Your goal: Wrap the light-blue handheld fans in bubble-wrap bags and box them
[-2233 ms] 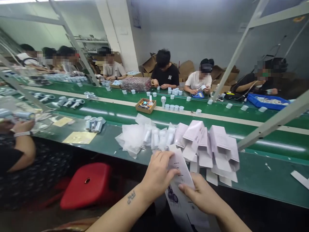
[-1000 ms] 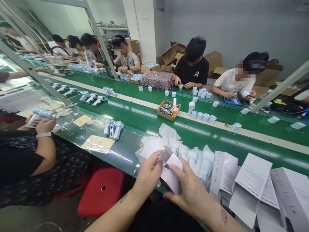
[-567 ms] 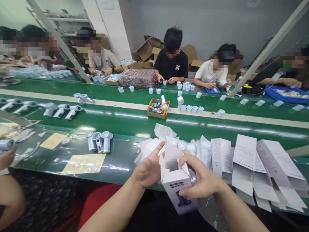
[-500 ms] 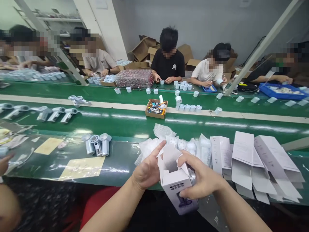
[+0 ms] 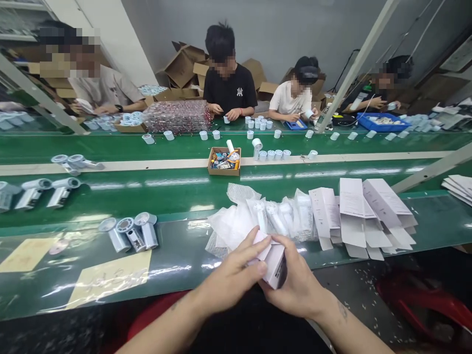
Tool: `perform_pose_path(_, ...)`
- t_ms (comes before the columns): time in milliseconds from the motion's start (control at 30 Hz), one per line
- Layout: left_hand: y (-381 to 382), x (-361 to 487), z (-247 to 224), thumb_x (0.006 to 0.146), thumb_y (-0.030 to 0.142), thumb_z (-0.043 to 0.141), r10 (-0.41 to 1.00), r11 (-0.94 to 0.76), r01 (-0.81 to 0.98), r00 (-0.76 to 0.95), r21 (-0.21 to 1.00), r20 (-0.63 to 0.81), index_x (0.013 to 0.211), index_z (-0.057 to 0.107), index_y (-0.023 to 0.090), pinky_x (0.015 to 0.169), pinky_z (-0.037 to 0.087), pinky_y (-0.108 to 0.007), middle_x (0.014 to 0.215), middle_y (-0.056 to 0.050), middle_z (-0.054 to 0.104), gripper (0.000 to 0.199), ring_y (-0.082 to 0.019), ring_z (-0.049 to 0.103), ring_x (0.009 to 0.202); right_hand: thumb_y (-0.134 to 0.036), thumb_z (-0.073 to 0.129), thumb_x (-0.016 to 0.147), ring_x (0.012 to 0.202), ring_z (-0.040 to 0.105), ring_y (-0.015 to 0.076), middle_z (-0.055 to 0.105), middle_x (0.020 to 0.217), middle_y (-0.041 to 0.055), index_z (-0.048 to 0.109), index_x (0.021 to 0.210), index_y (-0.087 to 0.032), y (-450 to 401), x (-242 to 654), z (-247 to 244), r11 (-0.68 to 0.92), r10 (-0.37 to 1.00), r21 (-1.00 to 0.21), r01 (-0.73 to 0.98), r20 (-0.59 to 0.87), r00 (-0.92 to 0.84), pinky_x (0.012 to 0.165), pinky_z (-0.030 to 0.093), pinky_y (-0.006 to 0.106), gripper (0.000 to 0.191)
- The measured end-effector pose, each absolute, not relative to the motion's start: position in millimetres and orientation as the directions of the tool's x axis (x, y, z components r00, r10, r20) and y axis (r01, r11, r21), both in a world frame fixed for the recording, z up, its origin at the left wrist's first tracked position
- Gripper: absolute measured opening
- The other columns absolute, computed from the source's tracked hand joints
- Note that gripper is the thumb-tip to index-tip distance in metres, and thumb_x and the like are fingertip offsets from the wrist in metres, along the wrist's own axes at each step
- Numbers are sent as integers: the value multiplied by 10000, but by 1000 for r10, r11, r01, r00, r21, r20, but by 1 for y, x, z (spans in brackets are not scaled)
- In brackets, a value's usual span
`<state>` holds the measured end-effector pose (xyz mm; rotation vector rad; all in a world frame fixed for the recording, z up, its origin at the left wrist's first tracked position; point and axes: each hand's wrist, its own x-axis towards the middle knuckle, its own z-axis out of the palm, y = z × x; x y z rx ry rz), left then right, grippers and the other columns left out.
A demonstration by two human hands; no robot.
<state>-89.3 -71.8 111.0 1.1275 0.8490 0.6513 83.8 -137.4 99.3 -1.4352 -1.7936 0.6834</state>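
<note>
A small white carton (image 5: 275,260) is held between both hands just over the near table edge, its top end tipped up. My left hand (image 5: 236,268) is closed at the carton's left side, with its thumb and fingers on the top flaps. Around the right side of the same carton wraps my right hand (image 5: 297,282), the fingertips at its upper edge. Just beyond lie several bubble-wrapped white devices (image 5: 276,219). Most of the carton's printed face is covered or turned away.
Flattened white cartons (image 5: 352,211) lie at the right. Unwrapped white devices (image 5: 129,233) stand left, near a yellow sheet (image 5: 110,275). Across the green conveyor (image 5: 173,189), a cardboard tray of tools (image 5: 224,172) and white cups (image 5: 275,155) sit before several co-workers. A slanted post (image 5: 431,167) rises right.
My left hand has gone from spread beside the carton to closed on its top. The open flaps are folded down, and the carton is turned. The view has swung right.
</note>
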Motion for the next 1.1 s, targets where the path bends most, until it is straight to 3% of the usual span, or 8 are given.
perform_pose_path(233, -72, -87, 105, 668, 281, 848, 644, 601, -282, 726, 748, -243, 1380, 532, 318, 1015, 453, -404, 1477, -91, 471, 780, -317, 504, 1296, -113, 682, 661, 1193, 596, 285, 546, 1340, 144, 253, 1405, -229, -142, 91, 116, 364, 923, -832, 419, 263, -280, 971, 525, 414, 866)
perform_pose_path(367, -90, -79, 114, 647, 206, 838, 671, 630, -303, 675, 715, -306, 1288, 569, 264, 915, 484, -328, 1328, -90, 560, 697, -255, 587, 1139, -116, 743, 632, 1324, 498, 290, 509, 1423, 126, 279, 1403, -250, -146, 98, 118, 365, 906, -875, 317, 256, -336, 1081, 446, 426, 909)
perform_pose_path(500, -96, -70, 120, 678, 197, 807, 645, 670, -252, 663, 699, -380, 1257, 531, 255, 760, 487, -269, 1168, -55, 601, 645, -151, 614, 857, -95, 751, 606, 1309, 516, 284, 514, 1415, 121, 281, 1414, -264, -150, 109, 111, 347, 911, -885, 309, 240, -335, 1059, 462, 406, 949)
perform_pose_path(667, -94, -56, 116, 708, 225, 775, 606, 663, -163, 690, 730, -396, 1271, 508, 257, 674, 456, -245, 982, -15, 609, 624, -130, 580, 750, -96, 750, 579, 1266, 549, 289, 515, 1403, 110, 279, 1423, -284, -151, 123, 110, 343, 914, -870, 355, 222, -338, 1030, 477, 408, 985)
perform_pose_path(800, -80, -53, 108, 714, 364, 806, 559, 597, -135, 777, 791, -289, 1449, 368, 317, 902, 474, -365, 1409, -105, 476, 857, -276, 557, 1165, -118, 760, 585, 1223, 571, 291, 534, 1371, 102, 277, 1424, -299, -150, 140, 116, 296, 930, -891, 345, 186, -318, 980, 497, 406, 985)
perform_pose_path(933, -59, -50, 89, 628, 696, 764, 470, 443, -175, 881, 879, -61, 1557, -57, 357, 1153, 236, -532, 1649, -127, 1, 1286, -378, 144, 1486, -168, 816, 581, 1237, 551, 309, 509, 1388, 124, 245, 1464, -293, -141, 157, 111, 216, 953, -944, 250, 148, -264, 1037, 439, 466, 1059)
perform_pose_path(1033, -57, -35, 67, 558, 682, 812, 430, 349, -146, 903, 926, -19, 1522, -217, 330, 1175, 140, -583, 1644, -160, -48, 1453, -403, 84, 1496, -297, 826, 644, 1199, 580, 303, 510, 1371, 130, 203, 1471, -310, -128, 165, 101, 90, 996, -995, -32, 90, -21, 982, 478, 472, 1035)
perform_pose_path(1100, -63, -17, 57, 591, 583, 852, 429, 292, -79, 901, 953, -57, 1519, -236, 304, 1167, 174, -596, 1629, -195, 77, 1456, -412, 171, 1478, -391, 782, 713, 1139, 615, 286, 519, 1349, 126, 239, 1441, -318, -116, 172, 97, 71, 986, -984, -162, 45, 159, 931, 512, 459, 911)
